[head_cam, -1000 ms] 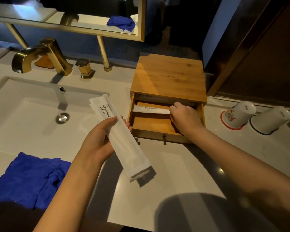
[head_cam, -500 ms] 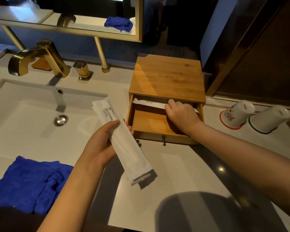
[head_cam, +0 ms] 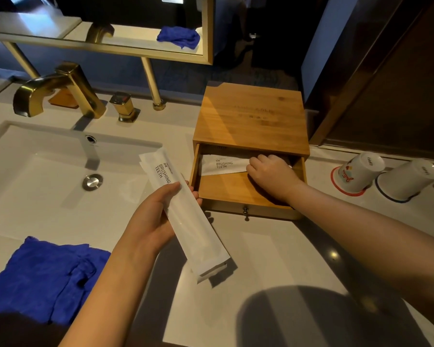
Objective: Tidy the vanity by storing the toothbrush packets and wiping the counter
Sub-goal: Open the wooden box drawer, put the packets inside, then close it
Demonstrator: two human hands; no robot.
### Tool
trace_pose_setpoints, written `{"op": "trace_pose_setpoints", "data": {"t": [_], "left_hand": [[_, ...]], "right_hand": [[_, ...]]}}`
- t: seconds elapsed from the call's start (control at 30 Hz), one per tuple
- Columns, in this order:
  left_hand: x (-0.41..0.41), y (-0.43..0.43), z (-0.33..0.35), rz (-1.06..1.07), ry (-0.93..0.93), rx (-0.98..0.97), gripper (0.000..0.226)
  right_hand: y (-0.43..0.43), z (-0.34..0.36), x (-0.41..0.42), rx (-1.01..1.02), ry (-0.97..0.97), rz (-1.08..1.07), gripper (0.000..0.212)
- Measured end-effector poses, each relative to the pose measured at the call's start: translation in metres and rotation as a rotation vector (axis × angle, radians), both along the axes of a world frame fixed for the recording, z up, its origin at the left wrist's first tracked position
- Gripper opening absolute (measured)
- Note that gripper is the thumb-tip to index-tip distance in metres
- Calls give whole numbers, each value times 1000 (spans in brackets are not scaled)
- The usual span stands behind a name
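Midway, by my read: one packet stored, one to go, wipe not started. Smooth pale stone counter [head_cam: 273, 266]; square bamboo box [head_cam: 251, 116] at 1 o'clock, drawer [head_cam: 226, 189] pulled open. Crumpled blue cloth [head_cam: 43, 276] lies at 8 o'clock. Left hand [head_cam: 148, 221] clamps a long, flat white paper packet [head_cam: 186, 216], centre. Right hand [head_cam: 273, 176] presses the stored packet [head_cam: 223, 165]; grip unclear.
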State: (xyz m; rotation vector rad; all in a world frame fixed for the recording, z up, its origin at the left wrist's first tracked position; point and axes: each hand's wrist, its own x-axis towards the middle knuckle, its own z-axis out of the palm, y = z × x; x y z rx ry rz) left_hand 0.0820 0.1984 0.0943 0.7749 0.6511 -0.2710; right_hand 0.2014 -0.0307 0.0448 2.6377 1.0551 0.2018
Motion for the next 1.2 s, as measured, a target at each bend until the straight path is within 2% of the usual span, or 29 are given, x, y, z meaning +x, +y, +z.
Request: {"op": "trace_pose_setpoints", "data": {"t": [0.1, 0.23, 0.33, 0.4, 0.47, 0.53, 0.63, 0.7, 0.87, 1.07, 1.2], "left_hand": [[0, 2, 0, 8, -8, -29, 34], [0, 1, -1, 12, -2, -36, 26], [1, -5, 1, 1, -1, -27, 17], [2, -8, 2, 4, -4, -16, 14], [3, -8, 3, 10, -14, -17, 14], [4, -7, 3, 7, -30, -17, 15], [3, -4, 3, -6, -44, -15, 22], [3, -4, 3, -3, -43, -16, 25], [1, -4, 4, 0, -40, -25, 22], [1, -3, 3, -2, -34, -23, 26], [1, -3, 1, -8, -37, -24, 23]], "right_hand": [[-1, 1, -2, 89, 87, -81, 19], [-2, -1, -9, 396, 292, -301, 33], [-1, -4, -13, 453, 419, -381, 42], [0, -2, -15, 475, 417, -369, 42], [3, 0, -14, 452, 398, -285, 43], [8, 2, -10, 369, 470, -201, 48], [16, -1, -6, 208, 628, -210, 56], [18, -1, -7, 165, 640, -238, 57], [24, 6, -12, 192, 659, -309, 56], [27, 10, -15, 252, 499, -293, 51], [28, 10, -17, 220, 551, -312, 56]]}}
